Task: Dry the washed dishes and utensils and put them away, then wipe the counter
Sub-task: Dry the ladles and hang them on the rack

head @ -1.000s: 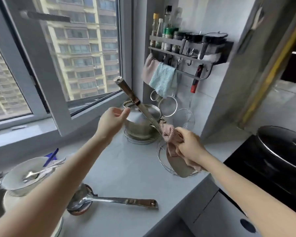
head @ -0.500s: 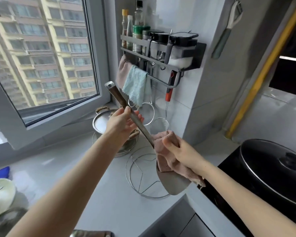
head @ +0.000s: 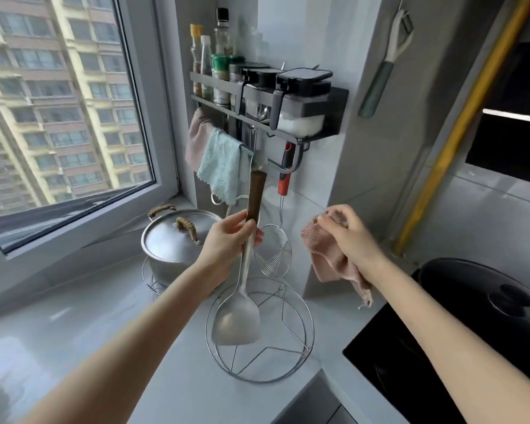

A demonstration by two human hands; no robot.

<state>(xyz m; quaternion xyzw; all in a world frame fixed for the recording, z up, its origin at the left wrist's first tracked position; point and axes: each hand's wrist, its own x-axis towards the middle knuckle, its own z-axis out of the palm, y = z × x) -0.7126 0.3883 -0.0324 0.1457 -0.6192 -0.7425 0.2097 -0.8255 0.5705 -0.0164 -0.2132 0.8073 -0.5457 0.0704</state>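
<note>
Left hand (head: 225, 243): centre frame, fingers curled round the spatula (head: 237, 322) handle, blade hanging down.
Right hand (head: 351, 237): right of centre, fingers clamped on a pink cloth (head: 328, 258).
Rack (head: 338, 101): upper centre; the spatula's handle top reaches its rail.

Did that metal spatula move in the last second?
Yes. The spatula was tilted below the wall rack; now the left hand holds it upright, handle end up at the rack's hooks, clear of the pink cloth.
</note>
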